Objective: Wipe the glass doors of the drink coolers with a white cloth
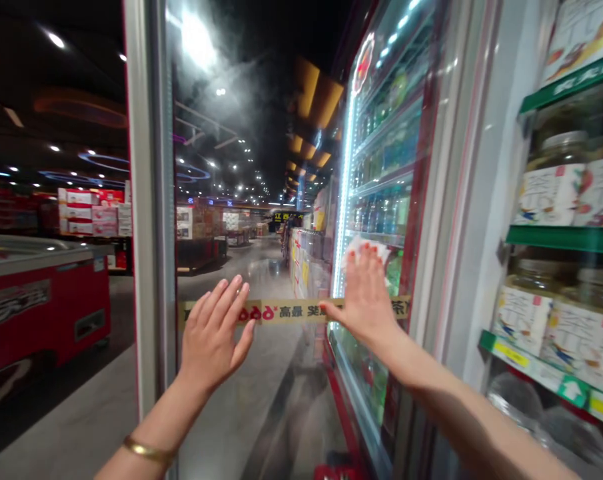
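In a dim supermarket aisle (251,287), both bare hands are staying open and pressing flat, gripping nothing. The left hand (214,333), wearing a gold bangle (148,450), and the right hand (364,300) are lying on a tan printed tape strip (291,311) running across a glass cooler door (281,373). Glass jars (551,153) are sitting on green shelves (564,239) just beside it, while a red chest freezer (41,300) and stacked cartons (94,212) are standing farther off.

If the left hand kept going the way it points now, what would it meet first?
Probably the printed tape strip on the glass door, which the left hand overlaps in view. Depth is unclear, so it may be touching already.
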### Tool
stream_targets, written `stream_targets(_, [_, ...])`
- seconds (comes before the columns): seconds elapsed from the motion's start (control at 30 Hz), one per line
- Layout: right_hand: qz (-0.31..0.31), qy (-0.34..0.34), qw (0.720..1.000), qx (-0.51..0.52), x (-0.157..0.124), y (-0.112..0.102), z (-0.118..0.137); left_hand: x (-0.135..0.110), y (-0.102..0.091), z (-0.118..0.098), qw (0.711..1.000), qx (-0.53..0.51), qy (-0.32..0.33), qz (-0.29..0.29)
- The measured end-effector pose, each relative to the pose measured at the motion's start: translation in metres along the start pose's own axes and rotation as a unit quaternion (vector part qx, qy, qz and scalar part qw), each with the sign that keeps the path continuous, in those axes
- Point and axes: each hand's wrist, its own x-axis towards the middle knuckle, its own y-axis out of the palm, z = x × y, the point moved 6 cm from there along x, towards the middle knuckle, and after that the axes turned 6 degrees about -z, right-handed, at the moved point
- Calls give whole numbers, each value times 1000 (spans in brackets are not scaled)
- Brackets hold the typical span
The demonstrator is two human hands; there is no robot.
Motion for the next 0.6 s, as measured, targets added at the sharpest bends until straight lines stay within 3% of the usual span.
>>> stream_targets(0.1, [-86,118,989,-31,47,-8,-55,13,0,1,1000,-4,23,-21])
stream_targets(0.17, [-95,124,987,-26,74,-3,-47,18,5,0,999,30,2,-32])
stream_targets(0.23, [-55,29,998,0,83,7,-2,18,9,0,997,64,-30,-28])
stream_targets(0.3, [10,-138,990,36,73,17,47,15,11,-1,996,76,-51,-18])
stream_targets(0.37, [58,-228,971,49,61,18,57,13,10,-1,996,71,-55,-11])
stream_targets(0.4, [62,-208,975,43,63,17,42,13,8,1,996,67,-56,-12])
stream_targets(0.43, [48,-144,988,29,71,13,17,13,6,3,996,62,-56,-17])
stream_targets(0.47, [21,-48,999,12,81,8,-13,16,4,6,996,57,-57,-24])
stream_targets(0.53, [-48,118,992,-13,94,-4,-56,24,0,13,997,42,-54,-41])
stream_targets(0.57, [-64,126,990,-11,95,-7,-57,29,-1,18,997,34,-53,-52])
stream_targets(0.6, [-60,77,995,3,93,-8,-44,35,0,22,996,29,-55,-61])
